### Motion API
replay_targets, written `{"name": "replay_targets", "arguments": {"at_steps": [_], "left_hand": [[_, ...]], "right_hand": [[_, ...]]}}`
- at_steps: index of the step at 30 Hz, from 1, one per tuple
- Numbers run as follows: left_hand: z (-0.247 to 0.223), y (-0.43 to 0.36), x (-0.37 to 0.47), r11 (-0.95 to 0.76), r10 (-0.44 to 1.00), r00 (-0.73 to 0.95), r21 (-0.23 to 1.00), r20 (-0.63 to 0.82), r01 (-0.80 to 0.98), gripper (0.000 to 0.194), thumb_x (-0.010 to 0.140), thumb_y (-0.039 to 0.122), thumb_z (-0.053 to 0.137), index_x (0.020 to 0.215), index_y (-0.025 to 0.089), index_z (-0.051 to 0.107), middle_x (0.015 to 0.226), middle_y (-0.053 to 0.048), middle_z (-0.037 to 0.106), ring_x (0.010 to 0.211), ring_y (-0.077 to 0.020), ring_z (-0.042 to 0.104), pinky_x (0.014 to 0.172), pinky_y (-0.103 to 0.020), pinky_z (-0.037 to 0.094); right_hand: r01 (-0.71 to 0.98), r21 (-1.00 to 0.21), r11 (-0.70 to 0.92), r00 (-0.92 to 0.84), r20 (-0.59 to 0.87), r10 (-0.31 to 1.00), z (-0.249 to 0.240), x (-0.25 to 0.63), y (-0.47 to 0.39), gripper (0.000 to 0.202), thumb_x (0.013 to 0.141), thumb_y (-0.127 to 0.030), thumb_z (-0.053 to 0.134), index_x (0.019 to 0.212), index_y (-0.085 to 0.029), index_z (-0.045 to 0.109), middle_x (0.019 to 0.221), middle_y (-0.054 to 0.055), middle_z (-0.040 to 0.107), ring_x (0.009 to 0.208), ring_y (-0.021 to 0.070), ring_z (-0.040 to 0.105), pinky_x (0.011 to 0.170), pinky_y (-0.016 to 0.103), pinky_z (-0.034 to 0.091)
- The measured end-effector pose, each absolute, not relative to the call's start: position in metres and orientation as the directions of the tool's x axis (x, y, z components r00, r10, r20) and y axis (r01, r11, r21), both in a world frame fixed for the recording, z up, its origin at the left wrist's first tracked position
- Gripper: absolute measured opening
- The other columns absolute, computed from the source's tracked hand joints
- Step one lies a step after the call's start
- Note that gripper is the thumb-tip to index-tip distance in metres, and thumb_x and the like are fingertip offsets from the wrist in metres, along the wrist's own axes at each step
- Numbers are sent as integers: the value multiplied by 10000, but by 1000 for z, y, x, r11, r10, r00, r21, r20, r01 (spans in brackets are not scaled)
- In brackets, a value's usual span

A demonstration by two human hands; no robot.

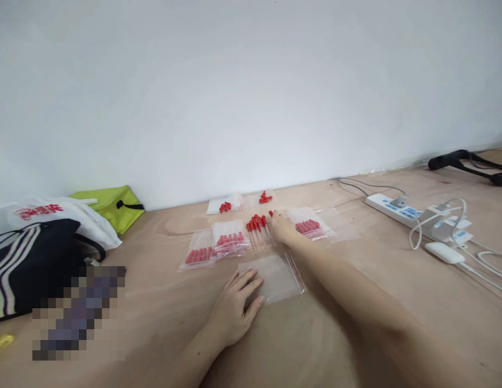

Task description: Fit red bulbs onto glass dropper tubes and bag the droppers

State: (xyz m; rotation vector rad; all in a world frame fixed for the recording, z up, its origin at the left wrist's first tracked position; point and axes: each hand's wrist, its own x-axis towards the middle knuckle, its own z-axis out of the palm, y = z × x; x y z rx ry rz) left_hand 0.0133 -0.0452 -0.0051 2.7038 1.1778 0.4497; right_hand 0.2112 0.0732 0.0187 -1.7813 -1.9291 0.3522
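My left hand (236, 307) lies on the table with fingers spread, fingertips resting on the left edge of a flat clear zip bag (275, 277). Beyond that bag is a loose row of droppers (256, 222), thin pale stems with red bulbs pointing away from me. At the row's right end my right hand (282, 227) has its fingers closed, with a red bulb at the fingertips; the rest of that dropper is hidden by the hand. Filled zip bags of droppers lie on both sides: a left bag (199, 250), a stacked middle pile (230, 240) and a right bag (309, 223).
Small red pieces (266, 198) lie on clear bags near the wall, and more red pieces (225, 207) lie left of them. A white power strip (390, 209) with cables stands right. A black striped bag (36, 264), a white plastic bag (60, 215) and a green pouch (113, 205) sit left.
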Motion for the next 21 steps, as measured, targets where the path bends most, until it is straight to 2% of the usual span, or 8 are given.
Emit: {"name": "replay_targets", "arguments": {"at_steps": [1, 3, 6, 8, 10, 14, 21], "left_hand": [[-4, -45, 14, -676, 736, 644, 262, 207, 689, 353, 848, 307, 436, 1177, 210, 517, 1253, -79, 503, 1169, -232, 441, 994, -494, 322], [-2, -45, 15, -675, 738, 643, 269, 205, 688, 340, 861, 293, 414, 1177, 225, 520, 1260, -66, 498, 1173, -224, 439, 992, -487, 328], [1, -45, 18, -689, 723, 663, 271, 194, 672, 338, 886, 257, 361, 1193, 266, 504, 1284, -35, 475, 1186, -203, 424, 990, -467, 338], [3, -45, 20, -697, 714, 676, 261, 179, 667, 347, 884, 252, 366, 1207, 271, 488, 1297, -32, 460, 1193, -206, 415, 986, -467, 341], [4, -45, 21, -699, 713, 680, 253, 174, 668, 355, 870, 256, 393, 1213, 267, 483, 1300, -38, 454, 1188, -214, 420, 982, -473, 343], [2, -43, 20, -709, 703, 684, 254, 193, 658, 357, 857, 259, 420, 1206, 272, 491, 1294, -37, 462, 1179, -215, 431, 981, -464, 347], [0, -42, 18, -702, 711, 681, 242, 175, 670, 358, 861, 277, 409, 1208, 254, 492, 1297, -47, 457, 1187, -217, 422, 985, -465, 343]], "right_hand": [[856, -502, 124, -24, 201, 979, 20, 217, 66, 417, 732, -163, 510, 1132, -83, 420, 879, 135, 576, 809, 221, 560, 706, 310, 404], [769, -618, 162, 24, 281, 959, 17, 233, 45, 565, 745, -180, 471, 1262, -75, 268, 821, 99, 579, 734, 202, 559, 682, 308, 415], [435, -861, 262, 223, 385, 896, 4, 259, 5, 627, 782, -279, 423, 1317, -164, 117, 735, 1, 533, 574, 135, 520, 569, 267, 433], [212, -945, 249, 318, 307, 897, -8, 273, -19, 666, 768, -360, 453, 1308, -218, 89, 748, -25, 509, 474, 101, 471, 462, 242, 418], [83, -973, 217, 384, 232, 894, -17, 283, -34, 705, 733, -401, 505, 1291, -228, 111, 708, -49, 477, 452, 96, 463, 422, 234, 414], [16, -985, 174, 414, 165, 895, -21, 284, -36, 744, 679, -433, 568, 1262, -228, 152, 709, -59, 472, 452, 90, 476, 422, 237, 428], [59, -974, 217, 305, 224, 926, -16, 269, -36, 683, 718, -424, 532, 1257, -224, 163, 717, -53, 452, 474, 91, 487, 448, 245, 445]]}}
